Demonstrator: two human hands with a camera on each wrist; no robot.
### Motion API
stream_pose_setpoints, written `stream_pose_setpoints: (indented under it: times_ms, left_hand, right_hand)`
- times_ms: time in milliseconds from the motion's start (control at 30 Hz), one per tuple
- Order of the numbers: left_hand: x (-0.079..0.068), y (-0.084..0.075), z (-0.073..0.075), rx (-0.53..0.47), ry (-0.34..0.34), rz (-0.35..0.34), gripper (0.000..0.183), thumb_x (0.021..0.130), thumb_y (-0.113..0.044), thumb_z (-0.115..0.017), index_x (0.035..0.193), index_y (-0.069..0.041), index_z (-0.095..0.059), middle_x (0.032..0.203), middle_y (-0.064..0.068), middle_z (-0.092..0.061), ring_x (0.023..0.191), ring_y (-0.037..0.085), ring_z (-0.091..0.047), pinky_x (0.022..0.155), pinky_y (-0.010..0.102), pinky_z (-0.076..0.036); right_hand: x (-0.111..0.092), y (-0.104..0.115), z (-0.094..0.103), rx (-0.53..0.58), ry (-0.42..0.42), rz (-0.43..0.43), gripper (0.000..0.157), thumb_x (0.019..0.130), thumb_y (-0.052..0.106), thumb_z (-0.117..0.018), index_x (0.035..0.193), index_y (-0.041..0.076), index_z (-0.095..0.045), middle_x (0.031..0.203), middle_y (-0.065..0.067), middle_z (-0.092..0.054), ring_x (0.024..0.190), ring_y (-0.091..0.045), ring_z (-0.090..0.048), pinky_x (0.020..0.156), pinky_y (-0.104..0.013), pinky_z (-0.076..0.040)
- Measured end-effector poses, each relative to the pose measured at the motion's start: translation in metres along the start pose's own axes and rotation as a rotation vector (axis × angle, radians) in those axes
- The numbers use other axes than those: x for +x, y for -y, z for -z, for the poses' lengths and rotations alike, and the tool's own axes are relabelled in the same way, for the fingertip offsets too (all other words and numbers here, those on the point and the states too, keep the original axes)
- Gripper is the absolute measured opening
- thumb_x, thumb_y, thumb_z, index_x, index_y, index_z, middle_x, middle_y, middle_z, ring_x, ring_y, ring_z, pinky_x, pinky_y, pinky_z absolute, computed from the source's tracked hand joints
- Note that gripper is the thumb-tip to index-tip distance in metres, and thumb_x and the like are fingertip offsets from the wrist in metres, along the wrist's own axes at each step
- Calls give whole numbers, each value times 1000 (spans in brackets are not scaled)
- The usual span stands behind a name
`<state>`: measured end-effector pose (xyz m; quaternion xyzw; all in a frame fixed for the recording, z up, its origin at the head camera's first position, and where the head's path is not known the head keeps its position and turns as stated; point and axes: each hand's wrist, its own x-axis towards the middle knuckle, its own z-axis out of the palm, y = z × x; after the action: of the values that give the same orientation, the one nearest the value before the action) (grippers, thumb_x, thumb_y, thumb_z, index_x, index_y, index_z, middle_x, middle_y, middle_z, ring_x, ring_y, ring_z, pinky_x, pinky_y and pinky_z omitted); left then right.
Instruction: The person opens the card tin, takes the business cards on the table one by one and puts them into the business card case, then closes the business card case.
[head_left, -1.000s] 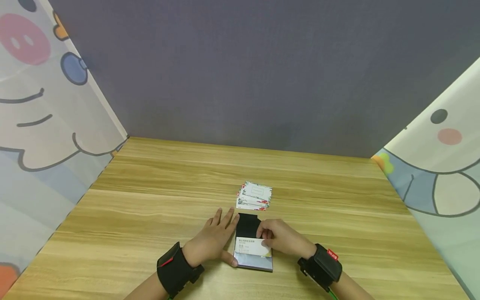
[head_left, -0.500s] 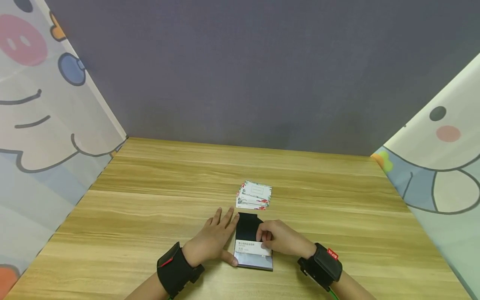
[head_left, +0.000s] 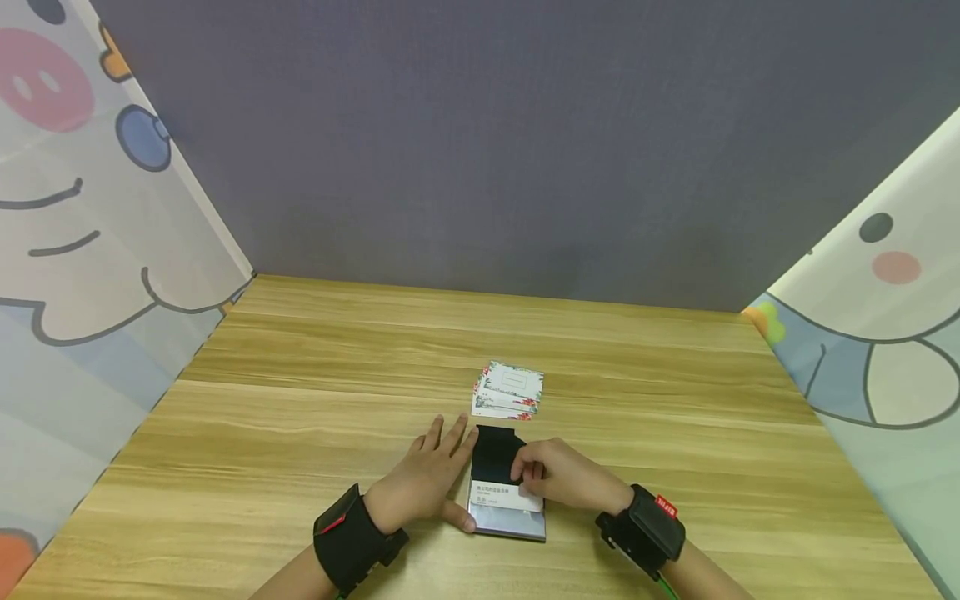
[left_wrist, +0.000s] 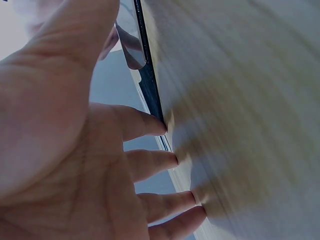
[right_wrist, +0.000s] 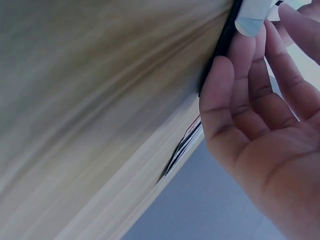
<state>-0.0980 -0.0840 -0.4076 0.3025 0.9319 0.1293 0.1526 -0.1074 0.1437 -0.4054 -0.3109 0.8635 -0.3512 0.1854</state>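
A business card case lies on the table with its black flap (head_left: 493,454) folded away from me and its silver metal part (head_left: 510,523) nearest me. A white business card (head_left: 495,494) with printed text sits across it, its lower edge at the silver part. My right hand (head_left: 558,475) holds the card by its upper right corner, fingers curled and thumb on the card. Spread along the case's left side, my left hand (head_left: 423,483) touches the case with its thumb near the lower corner. In the left wrist view, the left fingertips (left_wrist: 170,159) rest on the table.
Beyond the case lies a small fanned stack of floral-edged cards (head_left: 510,390). A grey panel (head_left: 480,150) rises along the back of the wooden table (head_left: 315,350). Cartoon-printed sheets (head_left: 885,308) line both sides.
The business card has slid slightly toward me, with less of its printing showing now. The right hand's fingers have shifted a little on it; the left hand stays put.
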Motion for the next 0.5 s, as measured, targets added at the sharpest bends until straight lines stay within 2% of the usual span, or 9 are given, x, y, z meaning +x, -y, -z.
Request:
stream_pose_setpoints:
  times_ms: [267,500]
  left_hand:
    - [0,-1,1,2,-3,4,116,53,-61,-70,141,-1,-26,149,25,-18,129,52,-15,100,62,-30]
    - [0,-1,1,13,-9,2,115,53,-61,-70,141,-1,-26,149,25,-20,129,52,-16,100,61,-30]
  right_hand:
    - [1,-3,2,21,-11,1,7,79,1,-63,85,5,-63,72,3,-56,62,-4,-50,55,-22,-47]
    - [5,-8,11,-15,-88,12,7,81,2,-62,87,5,-63,75,0,-61,64,-7,-54,56,-25,-50]
